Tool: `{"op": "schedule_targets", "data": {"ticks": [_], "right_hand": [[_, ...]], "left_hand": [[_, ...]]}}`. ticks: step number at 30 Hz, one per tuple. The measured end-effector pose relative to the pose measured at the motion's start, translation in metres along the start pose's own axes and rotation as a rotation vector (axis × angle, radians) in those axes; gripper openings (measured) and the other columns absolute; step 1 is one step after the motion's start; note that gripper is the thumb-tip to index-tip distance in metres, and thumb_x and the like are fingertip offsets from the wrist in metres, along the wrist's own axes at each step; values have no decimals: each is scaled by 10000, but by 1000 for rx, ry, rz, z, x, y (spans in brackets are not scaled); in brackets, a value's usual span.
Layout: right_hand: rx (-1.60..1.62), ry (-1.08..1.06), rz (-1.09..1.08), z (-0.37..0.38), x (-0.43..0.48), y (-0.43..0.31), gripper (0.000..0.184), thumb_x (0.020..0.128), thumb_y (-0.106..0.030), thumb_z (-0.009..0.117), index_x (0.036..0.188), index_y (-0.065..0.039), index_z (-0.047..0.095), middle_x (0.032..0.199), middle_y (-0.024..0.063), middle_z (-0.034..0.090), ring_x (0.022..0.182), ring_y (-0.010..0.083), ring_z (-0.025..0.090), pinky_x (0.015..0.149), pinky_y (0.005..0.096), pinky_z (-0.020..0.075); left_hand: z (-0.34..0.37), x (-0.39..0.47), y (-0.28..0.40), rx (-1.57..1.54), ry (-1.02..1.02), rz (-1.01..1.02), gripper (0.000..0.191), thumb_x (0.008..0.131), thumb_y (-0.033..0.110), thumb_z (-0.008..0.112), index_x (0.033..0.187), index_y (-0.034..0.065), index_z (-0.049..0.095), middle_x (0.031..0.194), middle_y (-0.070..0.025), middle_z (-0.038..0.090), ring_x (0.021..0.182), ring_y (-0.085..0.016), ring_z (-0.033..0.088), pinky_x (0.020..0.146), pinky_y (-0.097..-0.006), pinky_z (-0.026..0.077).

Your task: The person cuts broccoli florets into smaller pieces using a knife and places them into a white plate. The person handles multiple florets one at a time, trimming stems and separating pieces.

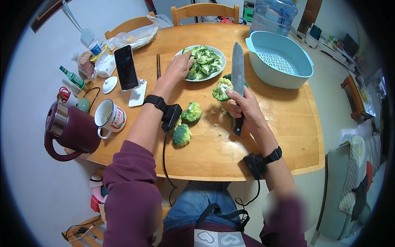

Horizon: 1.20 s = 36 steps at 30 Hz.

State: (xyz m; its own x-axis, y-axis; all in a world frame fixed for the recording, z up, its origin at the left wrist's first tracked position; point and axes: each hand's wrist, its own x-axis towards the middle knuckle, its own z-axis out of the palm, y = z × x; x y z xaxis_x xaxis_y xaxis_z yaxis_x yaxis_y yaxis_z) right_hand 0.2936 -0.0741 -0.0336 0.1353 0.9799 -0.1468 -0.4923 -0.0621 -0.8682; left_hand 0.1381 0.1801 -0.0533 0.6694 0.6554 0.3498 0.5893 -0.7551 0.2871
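My right hand (243, 106) grips a kitchen knife (238, 69) with a black handle, its broad blade pointing away from me. Between the thumb and fingers of that same hand is a broccoli piece (221, 90), its pale cut stem facing up. My left hand (179, 66) reaches over the left side of a plate (222, 68) heaped with cut broccoli florets (205, 60). Its fingertips are among the florets; whether they pinch one is hidden. Two larger broccoli pieces (192, 112) (182, 135) lie on the table by my left wrist, and dark green broccoli shows behind the blade.
A light-blue basin with a drain basket (279, 58) stands at the right, before a large water bottle (273, 17). Leftward are chopsticks (158, 66), a phone on a stand (126, 68), an enamel mug (110, 115) and a maroon kettle (77, 128). Cables hang from both wrist devices.
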Motion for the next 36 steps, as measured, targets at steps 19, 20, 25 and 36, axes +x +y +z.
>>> {"op": "schedule_targets", "data": {"ticks": [19, 20, 25, 36], "right_hand": [[-18, -53, -94, 3, -2, 4, 265, 915, -248, 647, 1060, -105, 478, 761, -45, 476, 481, 3, 319, 397, 165, 251], [-23, -39, -104, 3, -2, 5, 260, 920, -259, 641, 1056, -107, 480, 772, -41, 483, 482, 3, 321, 397, 165, 252], [13, -7, -115, 8, -7, 1, 284, 945, -318, 597, 1113, -107, 507, 821, -31, 497, 489, 5, 318, 409, 166, 259], [-66, 61, -130, 6, -3, 4, 334, 1000, -362, 475, 1195, -100, 545, 735, 3, 586, 458, 7, 293, 409, 167, 270]], "left_hand": [[-52, -109, 152, -789, -54, -122, 573, 840, 188, 735, 1307, -7, 466, 1124, -114, 614, 928, -138, 593, 770, -266, 505], [-48, -108, 150, -814, -60, -120, 561, 829, 156, 745, 1291, -12, 475, 1094, -85, 610, 913, -117, 591, 745, -250, 505], [-37, -110, 139, -1019, -14, -166, 521, 816, 94, 736, 1268, -11, 501, 1087, -78, 615, 901, -105, 599, 753, -240, 513], [-26, -109, 129, -1085, 197, -215, 409, 824, -18, 634, 1212, -5, 508, 1110, -70, 572, 994, -117, 568, 818, -243, 502]]}}
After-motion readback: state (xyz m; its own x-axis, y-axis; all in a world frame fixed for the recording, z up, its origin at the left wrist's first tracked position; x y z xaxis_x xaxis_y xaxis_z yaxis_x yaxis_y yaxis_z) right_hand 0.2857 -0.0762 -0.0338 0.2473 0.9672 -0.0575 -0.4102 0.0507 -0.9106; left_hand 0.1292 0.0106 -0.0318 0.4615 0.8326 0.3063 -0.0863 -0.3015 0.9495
